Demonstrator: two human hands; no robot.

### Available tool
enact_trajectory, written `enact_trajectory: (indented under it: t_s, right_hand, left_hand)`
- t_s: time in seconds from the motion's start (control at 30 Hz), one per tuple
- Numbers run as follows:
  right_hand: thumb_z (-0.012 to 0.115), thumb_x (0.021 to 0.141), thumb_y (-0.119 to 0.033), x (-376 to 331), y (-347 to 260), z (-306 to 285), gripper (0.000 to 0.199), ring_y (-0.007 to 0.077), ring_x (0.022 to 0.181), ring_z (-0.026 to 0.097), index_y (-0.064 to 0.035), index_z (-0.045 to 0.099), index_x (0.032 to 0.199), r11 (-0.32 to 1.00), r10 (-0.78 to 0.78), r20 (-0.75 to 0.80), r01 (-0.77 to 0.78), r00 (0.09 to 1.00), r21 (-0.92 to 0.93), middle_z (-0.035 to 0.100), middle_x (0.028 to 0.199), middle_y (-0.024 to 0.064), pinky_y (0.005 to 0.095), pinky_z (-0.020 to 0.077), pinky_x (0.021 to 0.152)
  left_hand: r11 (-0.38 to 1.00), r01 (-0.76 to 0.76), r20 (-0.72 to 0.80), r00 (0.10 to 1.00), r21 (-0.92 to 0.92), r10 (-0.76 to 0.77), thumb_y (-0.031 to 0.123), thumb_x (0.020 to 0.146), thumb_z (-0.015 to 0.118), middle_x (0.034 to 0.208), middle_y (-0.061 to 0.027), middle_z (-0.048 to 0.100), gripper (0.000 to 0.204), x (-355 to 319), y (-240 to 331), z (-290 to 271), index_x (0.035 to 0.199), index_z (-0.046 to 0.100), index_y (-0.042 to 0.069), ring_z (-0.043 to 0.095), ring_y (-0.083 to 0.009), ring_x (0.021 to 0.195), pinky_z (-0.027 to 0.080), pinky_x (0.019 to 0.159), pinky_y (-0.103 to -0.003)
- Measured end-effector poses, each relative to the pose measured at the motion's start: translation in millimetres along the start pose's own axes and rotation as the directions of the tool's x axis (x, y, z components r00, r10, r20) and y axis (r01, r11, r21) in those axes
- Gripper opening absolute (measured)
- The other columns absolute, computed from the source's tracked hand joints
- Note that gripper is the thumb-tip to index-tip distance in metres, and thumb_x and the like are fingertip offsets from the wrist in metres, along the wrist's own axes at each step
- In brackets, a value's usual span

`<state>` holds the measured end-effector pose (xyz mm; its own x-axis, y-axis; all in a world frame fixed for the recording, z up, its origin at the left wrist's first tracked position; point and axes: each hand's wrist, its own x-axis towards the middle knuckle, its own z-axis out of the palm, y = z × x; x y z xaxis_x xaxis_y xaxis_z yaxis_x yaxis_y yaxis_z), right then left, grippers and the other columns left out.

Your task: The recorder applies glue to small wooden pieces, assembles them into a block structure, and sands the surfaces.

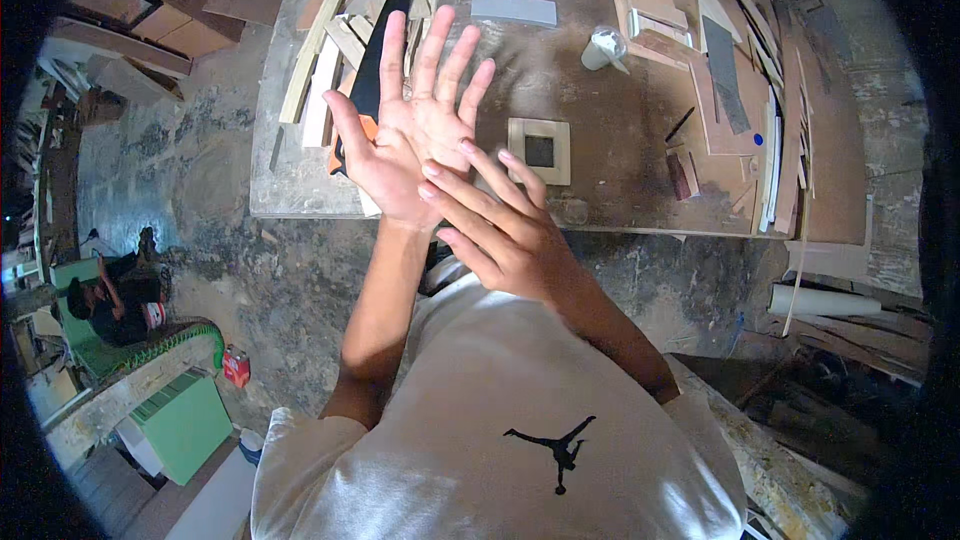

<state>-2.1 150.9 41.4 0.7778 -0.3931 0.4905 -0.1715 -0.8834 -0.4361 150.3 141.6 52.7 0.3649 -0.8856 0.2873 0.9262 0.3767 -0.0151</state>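
Observation:
My left hand (pixel 415 135) is raised over the near edge of the workbench (pixel 480 208), palm up with its fingers spread and nothing in it. Across its lower palm reach the outstretched fingers of my right hand (pixel 505 230), their tips at or close against the skin. That hand is empty too, back upward. Partly hidden behind my left hand lies a handsaw (pixel 370 85) with a dark blade and an orange and black handle. A small square wooden frame (pixel 562 155) with a dark centre rests on the bench just beyond my right fingertips.
Wood strips (pixel 318 65) lie along the bench's left side. Farther back are a grey rectangular piece (pixel 513 9) and a white cup (pixel 600 52). Boards (pixel 715 80) and a dark pen-like stick (pixel 680 124) occupy the right. Another person (pixel 125 310) is at the lower left.

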Motion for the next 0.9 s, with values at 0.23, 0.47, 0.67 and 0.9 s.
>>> enact_trajectory:
  t_s: [0.23,0.47,0.67,0.9]
  right_hand:
    - [0.069,0.088,-0.029,-5.0,5.6,-2.6,0.050,0.0245,0.142,0.043,-0.0234,0.062,0.138,0.962,-0.089,-0.056,0.072,0.994,-0.264,0.052,0.149,-0.0052,0.0470,0.0225,0.120]
    - [0.071,0.084,-0.019,-8.3,4.8,-6.0,0.047,0.0257,0.138,0.047,-0.0253,0.068,0.130,0.945,-0.091,-0.159,0.035,0.983,-0.325,0.058,0.143,-0.0081,0.0465,0.0242,0.117]
    - [0.068,0.087,-0.023,-9.4,1.0,-3.2,0.048,0.0264,0.141,0.044,-0.0260,0.063,0.135,0.964,-0.026,-0.196,-0.028,0.980,-0.265,0.049,0.152,0.0011,0.0484,0.0260,0.116]
    - [0.057,0.092,-0.010,-5.8,-18.8,5.1,0.050,0.0294,0.142,0.042,-0.0178,0.059,0.142,0.984,0.129,-0.194,-0.150,0.972,-0.096,0.043,0.156,0.0122,0.0475,0.0249,0.114]
  left_hand:
    - [0.996,0.019,0.080,0.996,0.091,-0.027,0.073,0.098,0.020,0.162,-0.0272,0.020,0.087,-1.9,-4.7,12.2,0.162,0.010,0.013,0.027,-0.0431,0.147,0.023,0.121,-0.056]
    - [0.971,0.025,0.096,0.994,0.237,-0.050,0.074,0.098,0.014,0.158,-0.0304,0.027,0.089,-10.3,-15.0,18.2,0.162,0.007,0.013,0.036,-0.0437,0.142,0.030,0.117,-0.055]
    - [0.933,-0.010,0.103,0.994,0.361,-0.030,0.076,0.097,0.012,0.152,-0.0311,0.035,0.092,-12.2,-19.2,22.5,0.161,0.009,0.010,0.046,-0.0423,0.134,0.039,0.112,-0.052]
    - [0.898,-0.058,0.131,0.991,0.436,0.000,0.074,0.098,0.011,0.147,-0.0304,0.042,0.091,-6.8,-23.9,22.4,0.160,0.012,0.008,0.051,-0.0414,0.128,0.042,0.108,-0.051]
